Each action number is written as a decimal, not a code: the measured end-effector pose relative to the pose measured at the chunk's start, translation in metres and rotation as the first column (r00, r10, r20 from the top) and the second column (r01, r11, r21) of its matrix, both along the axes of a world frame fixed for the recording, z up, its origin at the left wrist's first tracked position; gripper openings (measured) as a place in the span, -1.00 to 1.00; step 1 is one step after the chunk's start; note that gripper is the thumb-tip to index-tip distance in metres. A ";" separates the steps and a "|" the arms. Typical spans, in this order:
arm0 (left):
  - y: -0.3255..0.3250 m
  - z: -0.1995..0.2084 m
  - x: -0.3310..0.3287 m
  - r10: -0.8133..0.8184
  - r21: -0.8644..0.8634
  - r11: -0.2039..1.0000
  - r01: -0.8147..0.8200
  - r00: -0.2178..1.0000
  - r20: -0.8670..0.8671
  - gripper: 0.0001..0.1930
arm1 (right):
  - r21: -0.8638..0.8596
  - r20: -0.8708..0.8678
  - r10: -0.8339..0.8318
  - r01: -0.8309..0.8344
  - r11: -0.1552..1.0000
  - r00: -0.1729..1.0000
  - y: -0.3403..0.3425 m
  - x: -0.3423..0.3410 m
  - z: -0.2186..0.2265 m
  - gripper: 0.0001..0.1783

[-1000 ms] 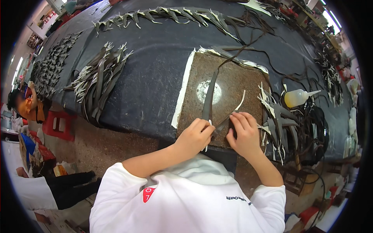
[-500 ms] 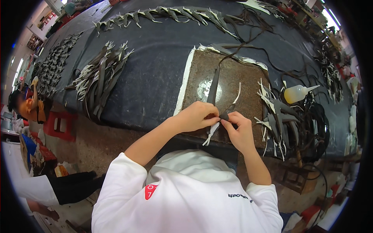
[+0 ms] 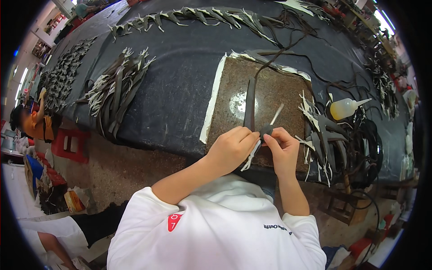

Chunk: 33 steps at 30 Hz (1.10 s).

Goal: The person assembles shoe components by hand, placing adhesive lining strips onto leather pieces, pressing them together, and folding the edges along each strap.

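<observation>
Above the near edge of a brown speckled board point(image 3: 281, 85), my two hands meet over a dark grey strip point(image 3: 267, 129) with narrow white ends. My left hand point(image 3: 230, 149) is closed, its fingertips pinching the strip from the left. My right hand point(image 3: 284, 147) pinches the same strip between thumb and fingers from the right. One white end hangs toward me below the fingers; another points up and away. Fingers partly hide the strip's middle. A longer dark strap point(image 3: 249, 105) lies on the board just beyond my left hand, joining a thin brown cord.
Right of the board lie a pile of grey strips with white ends point(image 3: 327, 130) and a squeeze bottle point(image 3: 343, 109) of yellowish liquid. Another strip bundle point(image 3: 120, 87) lies left on the dark tabletop point(image 3: 180, 90). A row of strips point(image 3: 198, 17) runs along the back. Other people are at left.
My left hand has drawn slightly nearer to me, and my right hand has shifted a little right. The strip between them has turned and moved right. At lower left, another person's arm has moved.
</observation>
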<state>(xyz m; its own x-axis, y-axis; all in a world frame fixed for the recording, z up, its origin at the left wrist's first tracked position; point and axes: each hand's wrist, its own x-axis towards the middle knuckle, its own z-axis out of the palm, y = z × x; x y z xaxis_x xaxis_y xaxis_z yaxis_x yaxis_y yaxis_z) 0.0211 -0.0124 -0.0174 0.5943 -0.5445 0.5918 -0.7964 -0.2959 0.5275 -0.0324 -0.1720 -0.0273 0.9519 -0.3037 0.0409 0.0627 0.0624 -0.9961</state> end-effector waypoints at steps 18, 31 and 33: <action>-0.015 -0.003 -0.003 -0.123 -0.331 0.885 -0.329 0.518 -0.846 -0.94 | 0.484 0.117 -0.072 0.006 0.875 0.991 0.021 0.001 -0.011 -0.95; 0.004 0.024 0.012 -0.049 -0.080 0.997 0.000 0.790 -0.611 -0.92 | -0.093 0.260 -0.076 0.103 0.990 0.963 0.018 -0.006 -0.001 -0.93; 0.006 0.024 0.014 -0.142 -0.129 0.988 0.085 0.832 -0.537 -0.92 | -0.064 0.255 -0.073 0.092 0.994 0.964 0.015 -0.007 0.004 -0.93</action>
<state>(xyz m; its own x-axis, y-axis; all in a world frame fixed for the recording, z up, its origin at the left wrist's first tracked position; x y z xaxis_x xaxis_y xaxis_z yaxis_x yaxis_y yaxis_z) 0.0353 -0.0067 0.0068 0.7725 -0.5858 0.2450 -0.3983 -0.1465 0.9055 -0.0395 -0.1567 -0.0238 0.8796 -0.3677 0.3019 0.3143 -0.0273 -0.9489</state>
